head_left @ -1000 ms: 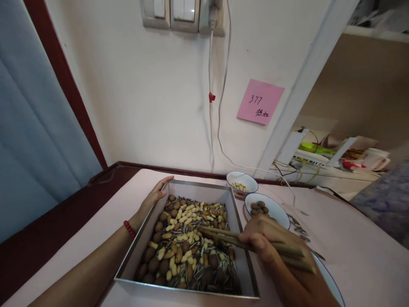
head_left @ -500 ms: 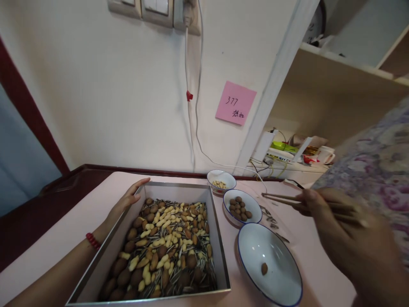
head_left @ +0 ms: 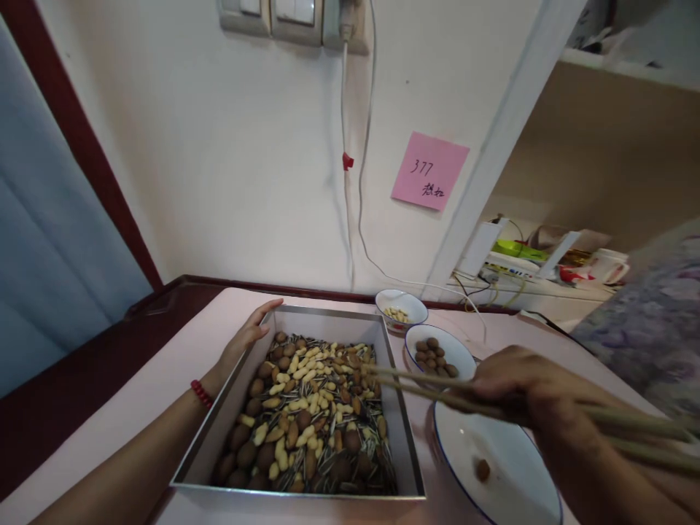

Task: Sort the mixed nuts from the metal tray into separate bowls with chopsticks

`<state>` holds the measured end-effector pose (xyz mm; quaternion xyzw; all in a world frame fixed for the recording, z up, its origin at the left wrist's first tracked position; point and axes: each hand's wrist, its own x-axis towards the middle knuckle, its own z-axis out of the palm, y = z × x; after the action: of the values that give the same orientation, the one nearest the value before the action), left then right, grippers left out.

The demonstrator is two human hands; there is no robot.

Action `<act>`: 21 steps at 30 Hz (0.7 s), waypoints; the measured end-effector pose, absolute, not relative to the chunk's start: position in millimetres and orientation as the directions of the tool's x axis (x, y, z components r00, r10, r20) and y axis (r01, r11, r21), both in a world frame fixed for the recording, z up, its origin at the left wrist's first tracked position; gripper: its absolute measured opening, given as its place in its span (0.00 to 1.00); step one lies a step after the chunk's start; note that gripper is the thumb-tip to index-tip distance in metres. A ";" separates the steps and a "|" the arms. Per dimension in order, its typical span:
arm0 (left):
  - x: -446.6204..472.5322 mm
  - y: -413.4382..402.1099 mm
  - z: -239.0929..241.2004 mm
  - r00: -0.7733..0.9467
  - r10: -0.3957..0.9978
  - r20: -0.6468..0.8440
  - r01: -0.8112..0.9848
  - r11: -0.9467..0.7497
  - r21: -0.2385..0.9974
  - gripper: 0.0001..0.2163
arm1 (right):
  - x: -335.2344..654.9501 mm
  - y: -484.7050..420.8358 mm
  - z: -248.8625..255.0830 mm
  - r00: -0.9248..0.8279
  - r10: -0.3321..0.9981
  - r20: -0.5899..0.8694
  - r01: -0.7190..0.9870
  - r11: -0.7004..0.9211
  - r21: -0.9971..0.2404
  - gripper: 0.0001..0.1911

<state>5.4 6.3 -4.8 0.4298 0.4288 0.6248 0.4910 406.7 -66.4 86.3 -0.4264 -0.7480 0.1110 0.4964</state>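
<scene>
Nuts are lying in a box, your right hand gripping chopsticks, your unclenched left hand touching its side.

- Left wrist: a red bracelet of small, round beads, easy to spot from over here.
- Left forearm: slender, bare along all the length I can see.
- Left grip: a bare hand with slim fingers.
- Right grip: bare as well, its finer details blurred.
</scene>
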 end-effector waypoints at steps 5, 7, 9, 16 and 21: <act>5.0 10.2 -11.1 -0.142 0.977 0.162 -0.269 -0.195 0.943 0.27 | 372.2 -71.3 105.2 -0.363 0.785 0.502 0.448 0.619 -0.645 0.18; 4.0 11.6 -13.0 -0.135 0.978 0.162 -0.262 -0.193 0.945 0.28 | 366.6 -69.8 107.7 -0.413 0.799 0.437 0.436 0.595 -0.675 0.20; 3.7 11.4 -13.3 -0.139 0.977 0.163 -0.255 -0.194 0.947 0.28 | 364.0 -69.5 106.4 -0.472 0.801 0.368 0.436 0.575 -0.692 0.20; 6.4 7.1 -10.8 -0.144 0.977 0.160 -0.243 -0.192 0.951 0.28 | 348.2 -72.8 101.0 -0.497 0.815 0.299 0.433 0.532 -0.728 0.21; 4.9 9.8 -12.3 -0.167 0.972 0.168 -0.216 -0.203 0.955 0.29 | 343.2 -65.9 93.5 -0.535 0.801 0.268 0.435 0.533 -0.726 0.24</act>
<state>4.9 9.8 -12.3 0.4449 0.4243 0.6351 0.4676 343.2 -65.9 93.5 -0.3759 -0.8219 0.3035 0.3017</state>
